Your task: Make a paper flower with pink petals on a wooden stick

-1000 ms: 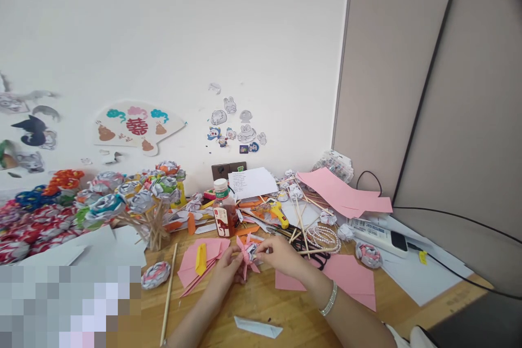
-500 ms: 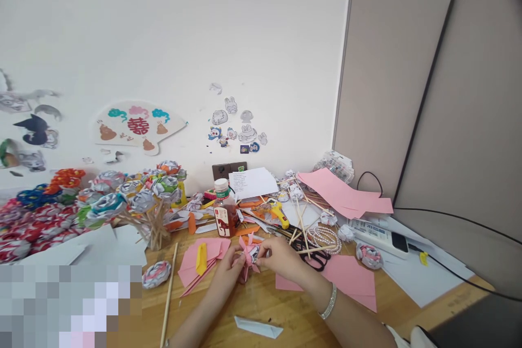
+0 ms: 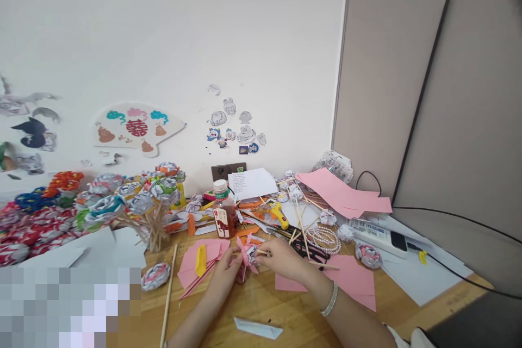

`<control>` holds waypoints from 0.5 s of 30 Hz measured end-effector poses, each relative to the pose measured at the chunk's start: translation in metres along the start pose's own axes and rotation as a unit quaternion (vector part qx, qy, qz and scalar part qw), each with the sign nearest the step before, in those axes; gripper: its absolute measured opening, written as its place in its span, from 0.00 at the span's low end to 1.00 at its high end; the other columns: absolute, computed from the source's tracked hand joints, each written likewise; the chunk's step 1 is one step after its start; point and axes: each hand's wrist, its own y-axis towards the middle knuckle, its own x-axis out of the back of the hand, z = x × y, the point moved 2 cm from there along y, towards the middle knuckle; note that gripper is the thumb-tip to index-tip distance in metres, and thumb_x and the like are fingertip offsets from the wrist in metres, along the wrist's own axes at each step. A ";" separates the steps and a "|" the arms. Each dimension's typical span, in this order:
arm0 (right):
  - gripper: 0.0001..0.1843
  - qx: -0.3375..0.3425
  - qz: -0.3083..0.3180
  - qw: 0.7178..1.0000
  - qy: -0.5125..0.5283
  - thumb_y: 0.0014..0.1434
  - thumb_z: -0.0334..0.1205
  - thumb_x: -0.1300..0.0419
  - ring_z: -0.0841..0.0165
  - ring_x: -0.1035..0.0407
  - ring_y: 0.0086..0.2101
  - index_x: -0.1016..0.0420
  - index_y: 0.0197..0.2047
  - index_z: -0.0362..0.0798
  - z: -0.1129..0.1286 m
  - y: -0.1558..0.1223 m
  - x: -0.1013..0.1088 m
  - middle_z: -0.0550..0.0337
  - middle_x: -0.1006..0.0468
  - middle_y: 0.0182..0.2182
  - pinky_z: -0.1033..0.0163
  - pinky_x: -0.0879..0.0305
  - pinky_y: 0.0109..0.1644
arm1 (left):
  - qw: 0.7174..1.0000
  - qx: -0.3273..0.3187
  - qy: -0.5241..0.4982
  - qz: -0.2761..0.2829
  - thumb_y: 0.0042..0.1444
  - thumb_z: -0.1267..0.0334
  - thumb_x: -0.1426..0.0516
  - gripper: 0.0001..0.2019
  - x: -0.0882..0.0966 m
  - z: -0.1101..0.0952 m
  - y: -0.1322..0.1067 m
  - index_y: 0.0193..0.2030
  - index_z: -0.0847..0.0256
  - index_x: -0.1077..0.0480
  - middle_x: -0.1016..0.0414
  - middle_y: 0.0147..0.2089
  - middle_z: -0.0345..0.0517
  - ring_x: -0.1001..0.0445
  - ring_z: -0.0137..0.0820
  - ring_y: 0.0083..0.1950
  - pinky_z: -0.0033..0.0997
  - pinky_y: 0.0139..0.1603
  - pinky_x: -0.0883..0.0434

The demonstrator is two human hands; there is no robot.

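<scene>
A small pink folded paper flower (image 3: 246,256) sits between both hands just above the wooden table (image 3: 285,310). My left hand (image 3: 225,270) grips its left side from below, fingers closed. My right hand (image 3: 283,258) pinches a thin wooden stick (image 3: 314,264) whose tip points into the flower's middle; the stick runs out to the right over pink paper. A bracelet (image 3: 329,299) is on my right wrist.
Pink paper sheets (image 3: 354,277) lie right, more pink paper with a yellow strip (image 3: 200,259) left. A small bottle (image 3: 222,215), a bunch of paper roses on sticks (image 3: 142,196), a bead string (image 3: 324,236), a remote control (image 3: 379,234), a long loose stick (image 3: 168,293) and a folded white paper (image 3: 258,328) surround the hands.
My right hand has brought a thin wooden stick to the flower's middle; earlier its fingers only pinched the flower. The left hand has hardly moved.
</scene>
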 end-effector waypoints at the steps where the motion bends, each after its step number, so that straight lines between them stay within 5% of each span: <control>1: 0.10 -0.001 -0.009 1.000 -0.008 0.52 0.35 0.42 0.74 0.42 0.23 0.24 0.22 0.47 0.000 0.000 0.000 0.69 0.32 0.18 0.71 0.53 0.28 | 1.000 0.002 -0.002 0.001 0.46 0.49 0.44 0.19 0.000 0.000 0.000 0.39 0.61 0.37 0.31 0.19 0.35 0.35 0.28 0.18 0.27 0.21 0.40; 15: 0.08 -0.003 -0.057 0.994 -0.095 0.52 0.33 0.40 0.71 0.37 0.27 0.24 0.23 0.47 -0.001 0.006 -0.006 0.63 0.26 0.23 0.70 0.50 0.30 | 1.000 0.012 -0.020 0.003 0.45 0.48 0.43 0.18 -0.002 -0.002 -0.003 0.36 0.59 0.36 0.30 0.20 0.36 0.34 0.29 0.19 0.27 0.22 0.40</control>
